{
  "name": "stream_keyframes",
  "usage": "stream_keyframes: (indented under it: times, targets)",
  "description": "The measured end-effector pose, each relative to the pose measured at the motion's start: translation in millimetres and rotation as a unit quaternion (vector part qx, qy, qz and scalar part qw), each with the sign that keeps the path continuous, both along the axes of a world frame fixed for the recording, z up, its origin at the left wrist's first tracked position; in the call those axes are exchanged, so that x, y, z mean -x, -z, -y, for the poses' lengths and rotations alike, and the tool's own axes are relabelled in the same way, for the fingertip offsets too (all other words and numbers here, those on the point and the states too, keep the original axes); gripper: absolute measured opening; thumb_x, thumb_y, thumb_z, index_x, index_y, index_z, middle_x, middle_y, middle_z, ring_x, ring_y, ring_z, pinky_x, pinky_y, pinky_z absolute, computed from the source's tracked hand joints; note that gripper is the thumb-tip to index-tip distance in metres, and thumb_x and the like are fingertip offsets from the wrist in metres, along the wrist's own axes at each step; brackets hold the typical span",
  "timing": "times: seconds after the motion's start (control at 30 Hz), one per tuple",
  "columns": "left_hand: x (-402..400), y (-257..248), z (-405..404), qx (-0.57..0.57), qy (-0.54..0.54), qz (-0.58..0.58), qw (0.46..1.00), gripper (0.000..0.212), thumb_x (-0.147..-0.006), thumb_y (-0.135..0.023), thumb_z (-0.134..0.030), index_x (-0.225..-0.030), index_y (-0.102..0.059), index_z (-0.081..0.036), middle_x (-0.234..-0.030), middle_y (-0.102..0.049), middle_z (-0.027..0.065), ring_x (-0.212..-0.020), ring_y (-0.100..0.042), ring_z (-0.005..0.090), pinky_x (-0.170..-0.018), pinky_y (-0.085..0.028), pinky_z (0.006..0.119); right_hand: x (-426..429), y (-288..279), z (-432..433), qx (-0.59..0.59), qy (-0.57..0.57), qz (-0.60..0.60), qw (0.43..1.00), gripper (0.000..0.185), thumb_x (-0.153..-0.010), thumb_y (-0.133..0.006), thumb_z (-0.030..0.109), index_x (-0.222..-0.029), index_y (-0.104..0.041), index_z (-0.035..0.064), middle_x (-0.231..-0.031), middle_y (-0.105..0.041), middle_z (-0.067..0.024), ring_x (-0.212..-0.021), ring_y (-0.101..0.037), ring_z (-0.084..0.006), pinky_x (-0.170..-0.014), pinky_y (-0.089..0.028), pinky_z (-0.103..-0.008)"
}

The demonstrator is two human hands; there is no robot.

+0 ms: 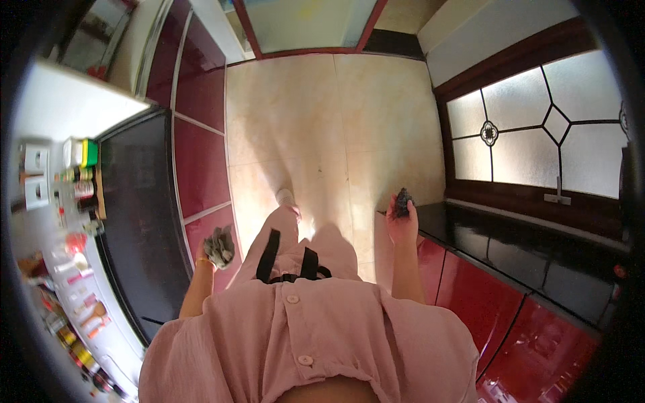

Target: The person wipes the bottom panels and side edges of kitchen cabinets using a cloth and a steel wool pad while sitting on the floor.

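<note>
My left hand is at my left side, closed around a crumpled grey cloth; the cloth hides most of its fingers. A dark, wiry scouring pad sits in my right hand, held between thumb and fingers near the end of the black countertop. Both arms hang apart on either side of my pink clothing. Red cabinet panels stand beyond my left hand.
Pale floor tiles lie before me, with a red-framed glass door at the far end. On the right, a frosted window is above the black countertop and red cabinets. Bottles, jars and utensils crowd the left side beside a dark panel.
</note>
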State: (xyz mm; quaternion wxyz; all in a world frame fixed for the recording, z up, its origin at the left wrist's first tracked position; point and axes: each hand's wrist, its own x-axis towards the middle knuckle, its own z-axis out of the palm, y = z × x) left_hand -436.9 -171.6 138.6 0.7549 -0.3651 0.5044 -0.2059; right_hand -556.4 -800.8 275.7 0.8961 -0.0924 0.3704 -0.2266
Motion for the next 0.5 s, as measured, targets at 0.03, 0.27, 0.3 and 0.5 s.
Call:
stream_keyframes:
  times: [0.03,0.27,0.3,0.5]
  targets:
    - [-49.6,-49.8,46.0,-0.271,0.229,0.074,0.932,0.055,-0.094,-0.037,-0.046,-0.131,-0.048,-0.007,-0.13,-0.054,0.0136,-0.118,-0.051,0.0318,-0.104,-0.038,0.046,4.6,3.8,6.9,-0.005,0.002,0.007,1.0,0.033,-0.09,-0.058,0.02,-0.116,-0.054,0.0002,-0.11,-0.061,-0.013,-0.095,-0.062,-0.024,-0.079,-0.052,-0.0327]
    - [-292.6,-130.5,155.9,-0.432,0.486,0.311,0.693,0.056,-0.092,-0.044,-0.049,-0.128,-0.052,-0.007,-0.13,-0.054,0.0143,-0.115,-0.053,0.0322,-0.102,-0.04,0.046,-52.3,7.6,6.9,-0.007,0.096,-0.036,0.995,0.027,-0.091,-0.058,0.021,-0.111,-0.057,0.0027,-0.102,-0.063,-0.0109,-0.093,-0.062,-0.0203,-0.074,-0.053,-0.0298]
    - [-318.7,-138.5,177.4,-0.43,0.501,0.318,0.681,0.057,-0.091,-0.046,-0.049,-0.127,-0.052,-0.005,-0.127,-0.054,0.0158,-0.113,-0.055,0.0328,-0.099,-0.043,0.047,-61.5,15.4,12.2,-0.01,0.101,-0.027,0.995,0.027,-0.091,-0.058,0.021,-0.11,-0.057,0.0031,-0.102,-0.063,-0.0109,-0.092,-0.062,-0.0201,-0.074,-0.053,-0.0304]
    - [-448.5,-145.9,287.1,-0.438,0.529,0.364,0.629,0.054,-0.092,-0.047,-0.048,-0.125,-0.053,-0.006,-0.122,-0.057,0.0168,-0.11,-0.056,0.0319,-0.09,-0.051,0.048,-177.7,54.7,60.2,-0.07,0.183,-0.087,0.977,0.022,-0.088,-0.064,0.023,-0.103,-0.059,0.0069,-0.095,-0.063,-0.008,-0.088,-0.061,-0.0213,-0.074,-0.054,-0.0322]
